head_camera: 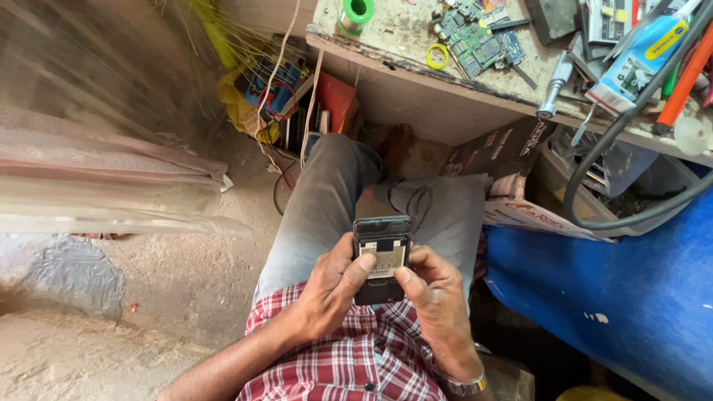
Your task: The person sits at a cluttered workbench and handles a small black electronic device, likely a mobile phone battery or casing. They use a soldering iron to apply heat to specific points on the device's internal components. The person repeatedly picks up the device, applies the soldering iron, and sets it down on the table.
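Down over the lap, both hands close around an opened phone [382, 256], its back cover off and the pale inner plate showing. The left hand [332, 286] wraps the left edge, thumb pressed across the lower part of the plate; the right hand [434, 297] cups the right edge, thumb tip touching the phone's lower middle. Both grips are firm, fingers curled behind the body, so the phone sits clamped between the palms just above the checked shirt [356, 356] and the grey trousers [327, 200].

My read: this is close thumb work on the exposed back, and it goes best with the fingers behind acting as a steady brace while the thumbs press lightly and evenly, never levering against the thin plate. Keeping it low over the knees means a slip drops it only a little way.

Far off on the workbench [416, 89] lie a green circuit board [479, 41], a roll of green tape [356, 13] and a yellow ring [437, 56]. A black cable [594, 156] loops down at right, beside a blue barrel [631, 297].
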